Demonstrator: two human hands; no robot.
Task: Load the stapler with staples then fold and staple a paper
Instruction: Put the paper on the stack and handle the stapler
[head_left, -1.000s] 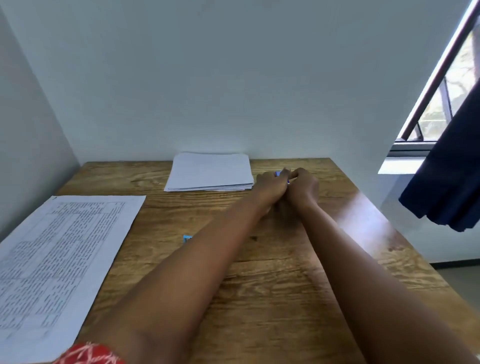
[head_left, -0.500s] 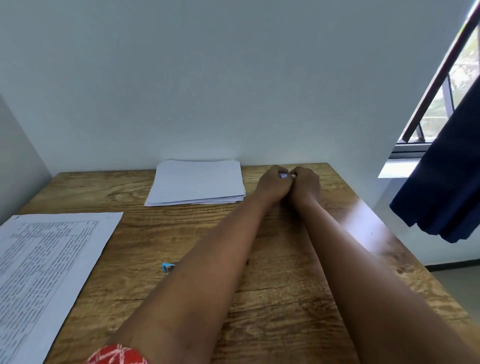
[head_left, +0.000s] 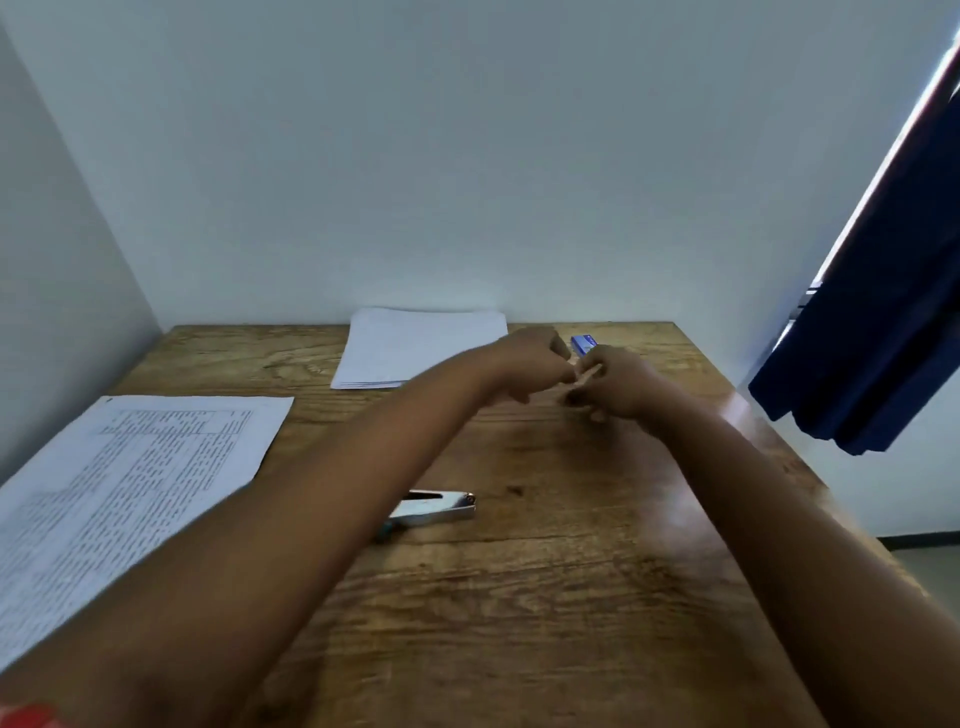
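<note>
Staples (head_left: 588, 375), a thin brittle-looking strip likely to snap unless held by its long sides, were pinched between left hand (head_left: 530, 364) and right hand (head_left: 615, 384), beyond the stapler (head_left: 439, 510), near the box (head_left: 584, 344).

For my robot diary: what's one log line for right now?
both hands pinch thin pale staple strip | small blue staple box behind | shiny metal stapler on wooden table

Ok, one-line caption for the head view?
Both hands pinch a staple strip above the table, stapler lying open.
</note>
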